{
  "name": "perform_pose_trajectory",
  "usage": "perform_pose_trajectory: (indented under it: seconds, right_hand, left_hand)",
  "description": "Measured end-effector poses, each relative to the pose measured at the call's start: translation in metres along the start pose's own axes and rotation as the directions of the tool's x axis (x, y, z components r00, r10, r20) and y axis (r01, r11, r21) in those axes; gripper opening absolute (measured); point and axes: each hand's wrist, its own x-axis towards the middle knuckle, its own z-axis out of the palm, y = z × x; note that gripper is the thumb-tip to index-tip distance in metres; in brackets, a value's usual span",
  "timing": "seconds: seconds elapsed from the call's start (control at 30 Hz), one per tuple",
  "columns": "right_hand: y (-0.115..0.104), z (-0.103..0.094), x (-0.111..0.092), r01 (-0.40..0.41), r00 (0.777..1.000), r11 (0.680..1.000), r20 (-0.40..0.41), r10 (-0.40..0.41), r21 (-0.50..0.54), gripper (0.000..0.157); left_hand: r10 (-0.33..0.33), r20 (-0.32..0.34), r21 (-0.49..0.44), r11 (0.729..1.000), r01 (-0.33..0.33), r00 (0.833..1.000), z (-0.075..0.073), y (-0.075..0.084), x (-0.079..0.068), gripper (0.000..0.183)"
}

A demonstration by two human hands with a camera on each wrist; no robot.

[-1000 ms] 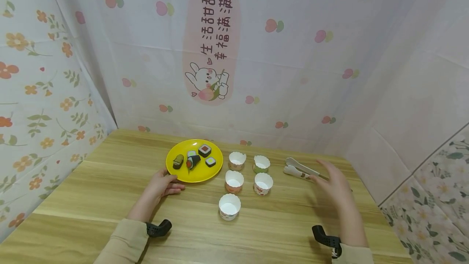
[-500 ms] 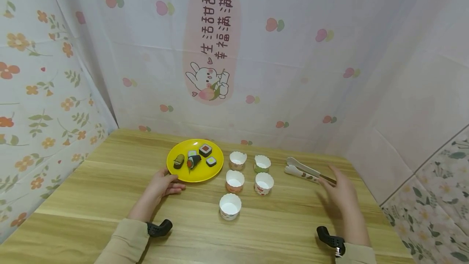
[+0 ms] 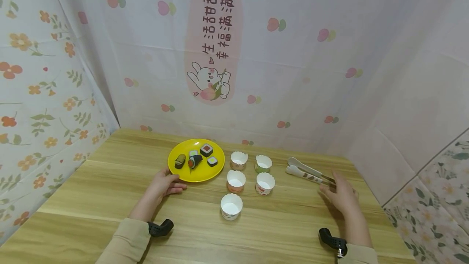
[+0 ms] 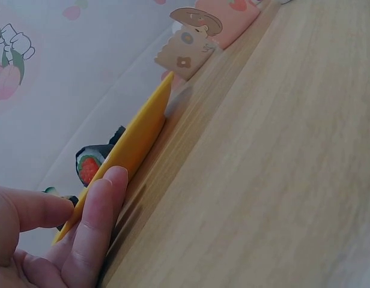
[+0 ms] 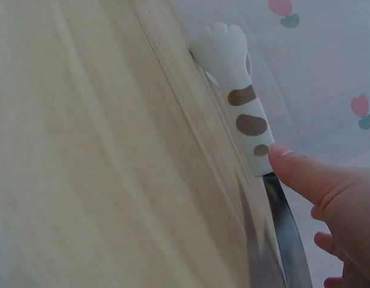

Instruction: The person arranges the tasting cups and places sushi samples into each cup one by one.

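My left hand [image 3: 161, 185] pinches the near-left rim of a yellow plate [image 3: 207, 174], thumb on top and fingers under it. In the left wrist view the plate [image 4: 137, 135] stands out edge-on above the wood. Several toy sushi pieces lie on it, among them a cone-shaped hand roll [image 3: 195, 161] and a square roll [image 3: 207, 150] with a dark red centre. At the right, my right hand [image 3: 344, 196] arches around the metal end of the tongs [image 3: 304, 174], thumb and fingers apart. In the right wrist view, my thumb tip overlaps the spotted white paw-shaped arm of the tongs [image 5: 251, 125].
Several paper baking cups stand mid-table, including an orange one [image 3: 236, 181], a green one [image 3: 263, 164] and a white one [image 3: 231, 207] in front. A patterned curtain [image 3: 293, 72] hangs behind the wooden table [image 3: 271, 235].
My right hand has slid to the right along the tongs, from the white arms towards the metal end. The left hand stays at the plate's rim.
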Motion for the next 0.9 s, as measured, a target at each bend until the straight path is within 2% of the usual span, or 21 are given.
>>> perform_pose_trajectory:
  seconds: [0.33,0.9]
  right_hand:
    - [0.0086,0.0061,-0.0024,-0.019,1.0,0.999,0.015,0.02,-0.033,0.086]
    - [0.0058,0.0095,-0.0007,-0.023,0.999,0.999,-0.028,0.022,-0.049,0.069]
  left_hand:
    - [0.025,0.03,-0.013,1.0,-0.025,0.999,-0.0018,0.0004,-0.0016,0.058]
    - [-0.001,-0.005,0.002,1.0,0.001,1.0,0.0,0.0,0.0012,0.057]
